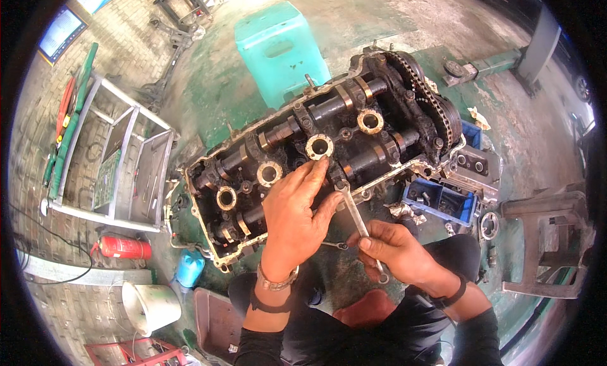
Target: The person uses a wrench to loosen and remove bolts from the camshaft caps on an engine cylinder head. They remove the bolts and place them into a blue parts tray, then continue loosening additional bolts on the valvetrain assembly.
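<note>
The right hand (399, 252) wraps its fingers around the wrench (356, 215) near its lower end, likely for leverage; the upper end meets the cylinder head (344, 150). The left hand (294, 208), thumb spread, apparently braces there.

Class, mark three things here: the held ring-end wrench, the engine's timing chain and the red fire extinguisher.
Ring-end wrench (357, 215): head view, middle of its shaft.
Timing chain (423, 90): head view, its exposed links.
Red fire extinguisher (126, 248): head view, middle of its cylinder.
</note>
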`<state>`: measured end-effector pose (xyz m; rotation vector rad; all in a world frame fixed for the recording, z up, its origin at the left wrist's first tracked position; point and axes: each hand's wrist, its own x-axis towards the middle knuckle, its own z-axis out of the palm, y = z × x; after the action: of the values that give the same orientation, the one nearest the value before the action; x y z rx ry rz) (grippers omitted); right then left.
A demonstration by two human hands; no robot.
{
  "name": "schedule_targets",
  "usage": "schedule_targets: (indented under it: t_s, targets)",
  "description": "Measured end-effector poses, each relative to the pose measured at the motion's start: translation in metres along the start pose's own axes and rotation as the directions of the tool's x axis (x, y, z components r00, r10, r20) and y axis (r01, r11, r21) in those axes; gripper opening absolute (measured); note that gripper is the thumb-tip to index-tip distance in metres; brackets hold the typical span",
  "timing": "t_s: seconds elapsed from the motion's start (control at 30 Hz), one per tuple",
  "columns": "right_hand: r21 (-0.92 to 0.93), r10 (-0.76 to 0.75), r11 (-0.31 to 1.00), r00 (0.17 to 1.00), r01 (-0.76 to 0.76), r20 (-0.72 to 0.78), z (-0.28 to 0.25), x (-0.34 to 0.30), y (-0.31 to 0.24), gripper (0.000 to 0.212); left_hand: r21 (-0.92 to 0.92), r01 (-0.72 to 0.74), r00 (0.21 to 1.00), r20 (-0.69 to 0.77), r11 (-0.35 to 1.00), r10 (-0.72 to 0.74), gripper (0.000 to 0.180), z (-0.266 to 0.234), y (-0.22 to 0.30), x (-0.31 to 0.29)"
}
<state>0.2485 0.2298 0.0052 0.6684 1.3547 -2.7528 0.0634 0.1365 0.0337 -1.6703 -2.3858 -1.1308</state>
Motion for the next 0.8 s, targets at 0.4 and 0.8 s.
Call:
schedule_targets:
  t_s: [0.4,0.8]
  targets:
    - [-0.222,-0.272,0.949,0.937,0.223,-0.220,-0.070,-0.008,-0.048,0.030,0.044,-0.001,1.000,-0.023,0.999,0.002,0.054,0.003,-0.001,-0.001]
    - [-0.408,-0.306,0.890,0.931,0.206,-0.198,-0.068,-0.027,-0.041,0.025,0.041,-0.049,0.997,-0.056,0.998,0.051,0.057,0.007,-0.006,-0.001]
